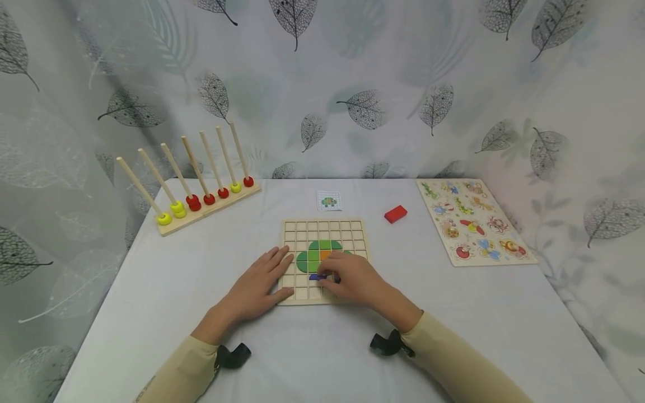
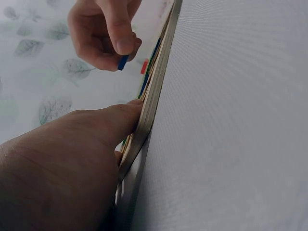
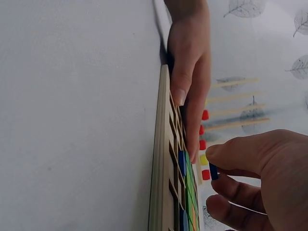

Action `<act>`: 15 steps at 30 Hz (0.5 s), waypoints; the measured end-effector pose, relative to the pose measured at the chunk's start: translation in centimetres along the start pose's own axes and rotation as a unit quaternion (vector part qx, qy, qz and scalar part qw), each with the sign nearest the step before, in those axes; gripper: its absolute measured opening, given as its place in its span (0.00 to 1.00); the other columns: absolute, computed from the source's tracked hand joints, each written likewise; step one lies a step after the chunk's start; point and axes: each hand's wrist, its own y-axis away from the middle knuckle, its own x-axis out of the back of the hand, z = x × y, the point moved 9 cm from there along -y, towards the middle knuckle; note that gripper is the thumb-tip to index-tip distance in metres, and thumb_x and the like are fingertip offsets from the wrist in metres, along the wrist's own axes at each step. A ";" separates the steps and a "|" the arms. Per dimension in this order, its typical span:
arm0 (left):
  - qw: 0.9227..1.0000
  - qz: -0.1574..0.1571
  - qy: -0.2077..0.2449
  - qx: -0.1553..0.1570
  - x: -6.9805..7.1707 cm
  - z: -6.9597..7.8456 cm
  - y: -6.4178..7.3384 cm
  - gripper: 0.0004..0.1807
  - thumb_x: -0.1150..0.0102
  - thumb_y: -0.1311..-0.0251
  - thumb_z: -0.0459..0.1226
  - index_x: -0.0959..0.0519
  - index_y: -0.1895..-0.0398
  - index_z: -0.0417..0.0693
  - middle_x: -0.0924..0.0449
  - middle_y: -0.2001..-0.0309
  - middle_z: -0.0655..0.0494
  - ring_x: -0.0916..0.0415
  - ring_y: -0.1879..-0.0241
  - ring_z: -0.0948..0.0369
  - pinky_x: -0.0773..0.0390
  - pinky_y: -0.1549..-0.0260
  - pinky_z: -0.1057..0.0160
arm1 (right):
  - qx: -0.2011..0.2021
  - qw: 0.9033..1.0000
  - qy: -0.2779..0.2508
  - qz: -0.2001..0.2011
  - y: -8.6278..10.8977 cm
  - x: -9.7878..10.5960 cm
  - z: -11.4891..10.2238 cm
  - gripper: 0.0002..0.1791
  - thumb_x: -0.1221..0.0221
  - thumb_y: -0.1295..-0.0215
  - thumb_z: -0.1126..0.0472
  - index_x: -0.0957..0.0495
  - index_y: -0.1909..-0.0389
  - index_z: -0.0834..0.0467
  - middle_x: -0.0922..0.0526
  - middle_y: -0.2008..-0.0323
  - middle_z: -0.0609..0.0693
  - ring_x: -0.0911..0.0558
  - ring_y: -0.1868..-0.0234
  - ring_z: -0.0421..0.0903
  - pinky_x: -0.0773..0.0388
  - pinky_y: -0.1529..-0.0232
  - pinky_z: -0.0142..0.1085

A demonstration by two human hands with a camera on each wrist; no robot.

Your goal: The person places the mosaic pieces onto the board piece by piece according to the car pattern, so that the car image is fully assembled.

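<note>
A wooden grid board (image 1: 300,294) lies on the table, with green tiles (image 1: 314,255) and an orange tile (image 1: 325,254) set in its squares. One blue tile (image 1: 316,277) shows below the green ones in the head view. My left hand (image 1: 254,288) rests on the board's left side, its fingers spread and nearly straight. Above the lower part of the board, my right hand (image 1: 359,281) pinches a small blue tile (image 3: 213,171) between thumb and fingertip. In the left wrist view that blue tile (image 2: 123,62) hangs apart from the board.
Behind the board lies a small picture card (image 1: 329,201), with a red block (image 1: 396,214) to its right. A wooden peg stand (image 1: 216,210) with red and yellow beads stands at back left. An animal puzzle board (image 1: 476,224) lies at right. A leaf-patterned curtain (image 1: 322,84) hangs behind.
</note>
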 end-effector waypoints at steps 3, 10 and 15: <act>1.000 0.002 -0.001 -0.002 0.1 0.1 0.0 0.46 0.40 0.23 0.57 0.42 0.13 0.43 0.51 0.12 0.48 0.57 0.14 0.46 0.51 0.18 0.44 | 0.007 1.000 -0.001 0.005 -0.2 -0.2 -0.3 0.06 0.24 0.32 0.54 0.10 0.58 0.46 0.16 0.62 0.37 0.23 0.66 0.36 0.20 0.64 0.30; 1.000 0.002 0.001 -0.005 0.1 0.1 0.1 0.46 0.40 0.23 0.57 0.42 0.13 0.43 0.51 0.12 0.48 0.57 0.14 0.46 0.51 0.18 0.44 | 0.026 0.999 0.018 -0.006 -0.8 -1.0 -0.8 0.04 0.25 0.32 0.55 0.09 0.58 0.46 0.17 0.64 0.37 0.24 0.66 0.36 0.23 0.65 0.30; 1.000 0.004 0.004 -0.006 0.2 0.0 0.0 0.46 0.40 0.23 0.57 0.42 0.13 0.43 0.51 0.12 0.49 0.57 0.14 0.47 0.51 0.18 0.45 | 0.041 0.999 0.035 -0.006 -1.1 -1.4 -1.2 0.04 0.25 0.33 0.57 0.09 0.59 0.46 0.16 0.65 0.37 0.21 0.65 0.35 0.20 0.63 0.30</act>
